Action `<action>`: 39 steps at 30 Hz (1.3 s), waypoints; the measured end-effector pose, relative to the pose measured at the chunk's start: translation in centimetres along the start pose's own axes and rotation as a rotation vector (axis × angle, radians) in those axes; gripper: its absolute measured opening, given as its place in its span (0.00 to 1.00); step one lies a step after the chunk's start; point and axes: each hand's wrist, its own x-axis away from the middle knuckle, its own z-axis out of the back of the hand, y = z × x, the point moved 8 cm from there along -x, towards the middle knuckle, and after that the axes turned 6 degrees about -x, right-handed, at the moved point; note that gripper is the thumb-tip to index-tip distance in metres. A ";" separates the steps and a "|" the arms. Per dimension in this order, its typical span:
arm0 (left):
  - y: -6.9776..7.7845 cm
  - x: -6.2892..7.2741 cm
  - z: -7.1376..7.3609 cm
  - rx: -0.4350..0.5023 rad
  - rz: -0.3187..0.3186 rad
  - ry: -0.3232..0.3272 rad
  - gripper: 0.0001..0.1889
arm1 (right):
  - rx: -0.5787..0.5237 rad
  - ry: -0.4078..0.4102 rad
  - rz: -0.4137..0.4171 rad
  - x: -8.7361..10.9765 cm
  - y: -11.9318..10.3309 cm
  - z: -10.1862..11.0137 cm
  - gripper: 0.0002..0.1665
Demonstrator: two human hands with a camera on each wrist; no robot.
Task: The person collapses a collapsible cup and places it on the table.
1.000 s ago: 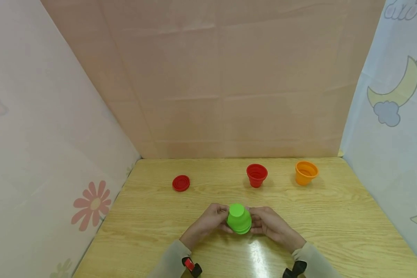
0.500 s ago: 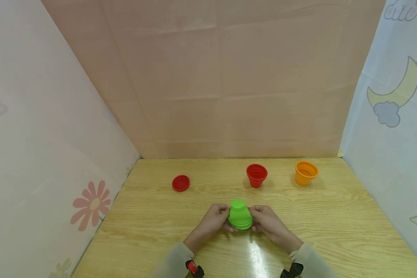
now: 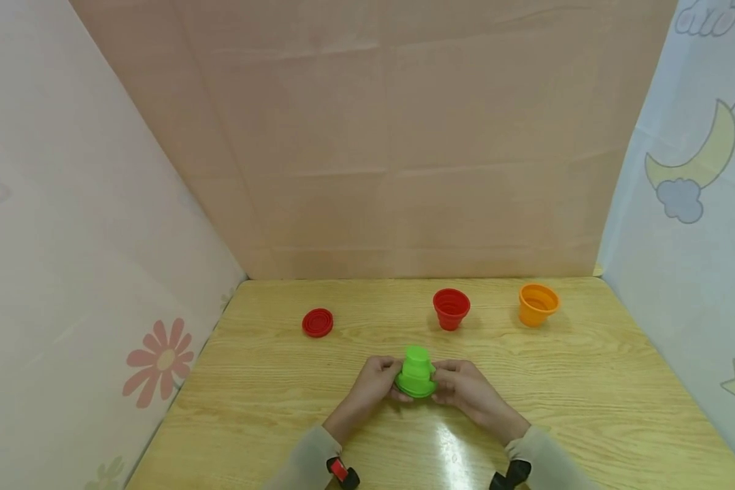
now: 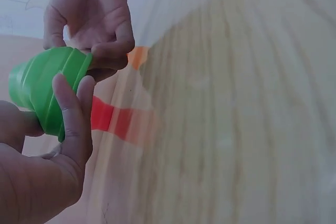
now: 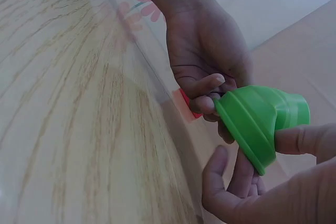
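Observation:
A green collapsible cup [image 3: 416,372] is held upside down over the front middle of the table, its narrow base up and its wide rim down. My left hand [image 3: 372,389] pinches it from the left, with fingers along the rim and the thumb on the wall, as the left wrist view shows. From the other side my right hand [image 3: 473,396] grips it; in the right wrist view the thumb [image 5: 299,139] presses a dent into the stepped wall [image 5: 252,116]. The cup's inside is hidden.
Behind the hands, a red cup [image 3: 451,310] and an orange cup [image 3: 536,306] stand upright and expanded. A flat red collapsed cup [image 3: 317,323] lies at the back left. Patterned panels border the wooden table [image 3: 251,422] left and right, with a plain brown sheet at the back.
The green cup has tipped, so its base points more upward and its rim sits lower. Its wall has changed shape under the fingers. Both hands keep hold, shifting slightly.

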 end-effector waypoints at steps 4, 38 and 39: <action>-0.3 0.0 -0.2 0.055 0.009 -0.045 0.21 | 0.009 0.010 0.015 -0.1 0.1 0.1 0.32; 0.7 0.9 -0.6 -0.014 0.010 -0.025 0.21 | -0.061 -0.119 -0.034 0.0 0.0 -0.3 0.29; 0.8 0.9 -0.6 -0.012 0.015 -0.025 0.21 | -0.054 -0.104 -0.032 0.0 0.1 -0.2 0.29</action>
